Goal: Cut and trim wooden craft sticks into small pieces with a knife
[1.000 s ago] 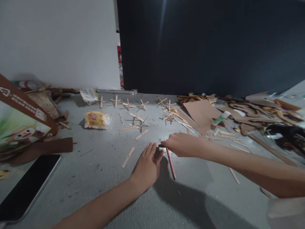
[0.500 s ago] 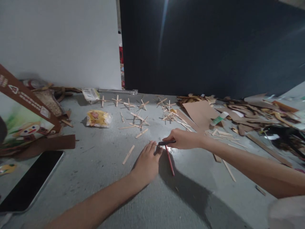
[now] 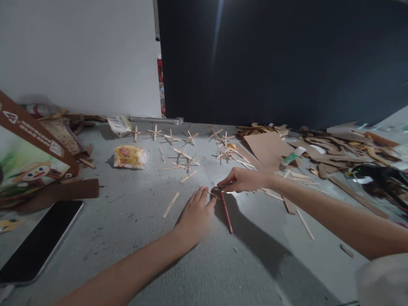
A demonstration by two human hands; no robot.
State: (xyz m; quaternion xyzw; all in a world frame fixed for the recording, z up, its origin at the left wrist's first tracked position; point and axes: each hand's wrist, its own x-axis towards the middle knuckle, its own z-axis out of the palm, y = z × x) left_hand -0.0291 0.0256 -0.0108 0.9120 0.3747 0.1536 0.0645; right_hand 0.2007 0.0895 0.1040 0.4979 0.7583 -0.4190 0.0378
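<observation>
My left hand lies low on the grey floor, its fingers holding down a wooden craft stick that is mostly covered. My right hand grips a slim dark tool that looks like a utility knife. Its front end meets the stick just beside my left fingertips; the blade itself is too blurred to make out. A red pencil-like rod lies below the right hand, near the tool. Left of my left hand is a loose craft stick.
Crossed craft sticks lie ahead, near a yellow packet. On the left are a phone and a printed box. Cardboard, a glue stick and scraps fill the right. A black panel stands behind.
The tool in my right hand has tilted and shifted slightly, its dark handle now blurred. My left hand stays on the stick. The whole view has moved slightly.
</observation>
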